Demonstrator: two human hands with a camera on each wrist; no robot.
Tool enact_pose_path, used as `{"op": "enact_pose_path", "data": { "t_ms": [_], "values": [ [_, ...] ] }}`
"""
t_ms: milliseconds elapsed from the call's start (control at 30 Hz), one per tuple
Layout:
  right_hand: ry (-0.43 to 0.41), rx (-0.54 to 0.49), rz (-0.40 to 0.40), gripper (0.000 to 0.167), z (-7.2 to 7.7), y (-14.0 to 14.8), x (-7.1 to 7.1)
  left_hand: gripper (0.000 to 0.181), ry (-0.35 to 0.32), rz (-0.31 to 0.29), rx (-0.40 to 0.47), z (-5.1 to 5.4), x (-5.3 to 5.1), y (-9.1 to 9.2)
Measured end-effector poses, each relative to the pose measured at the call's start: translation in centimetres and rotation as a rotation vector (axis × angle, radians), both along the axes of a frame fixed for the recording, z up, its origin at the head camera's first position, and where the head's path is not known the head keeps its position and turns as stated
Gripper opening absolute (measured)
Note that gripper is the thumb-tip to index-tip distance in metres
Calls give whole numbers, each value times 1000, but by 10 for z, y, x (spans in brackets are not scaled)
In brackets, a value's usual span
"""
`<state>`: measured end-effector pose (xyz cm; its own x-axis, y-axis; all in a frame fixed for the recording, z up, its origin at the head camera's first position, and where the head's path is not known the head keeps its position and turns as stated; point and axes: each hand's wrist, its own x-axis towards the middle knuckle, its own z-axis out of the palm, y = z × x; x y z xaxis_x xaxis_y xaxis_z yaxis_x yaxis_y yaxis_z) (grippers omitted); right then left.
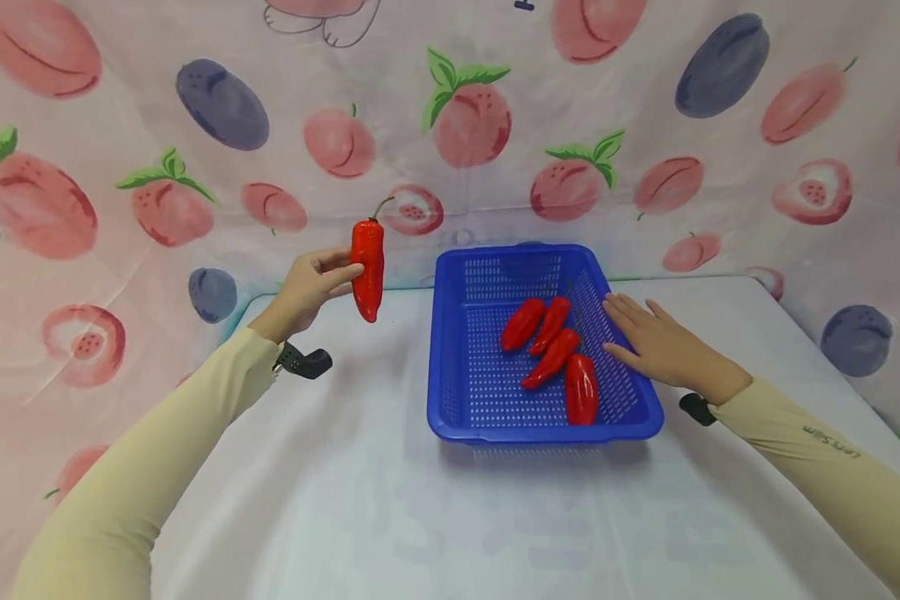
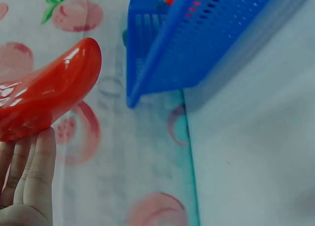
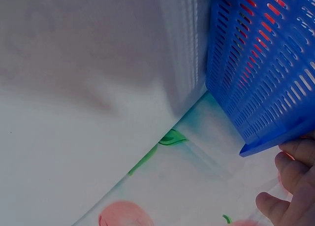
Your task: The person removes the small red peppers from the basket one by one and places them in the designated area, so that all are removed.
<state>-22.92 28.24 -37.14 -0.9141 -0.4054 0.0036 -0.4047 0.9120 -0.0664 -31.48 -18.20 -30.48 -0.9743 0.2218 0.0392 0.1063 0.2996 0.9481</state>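
Note:
My left hand pinches a red chili pepper between thumb and fingers, in the air left of a blue plastic basket. The pepper hangs upright with its stem on top. In the left wrist view the fingers press against the shiny pepper. Several red peppers lie in the basket, towards its right side. My right hand rests on the basket's right rim with its fingers extended. In the right wrist view that hand is partly cut off beside the basket.
The basket stands on a white table. Behind the table hangs a cloth printed with peaches and plums. A black strap device is on the left wrist and another on the right.

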Motion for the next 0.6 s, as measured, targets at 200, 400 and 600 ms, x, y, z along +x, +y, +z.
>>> {"op": "enact_pose_path", "data": {
  "t_ms": [200,400,600],
  "values": [
    [-8,-8,-10,73,2,0,0,61,-63,23,19,-13,-1,-13],
    [-13,-7,-13,73,1,1,0,60,-135,44,43,-33,-5,-18],
    [-13,-12,-9,73,0,0,1,58,-184,64,51,-56,-10,-21]
  ]
}}
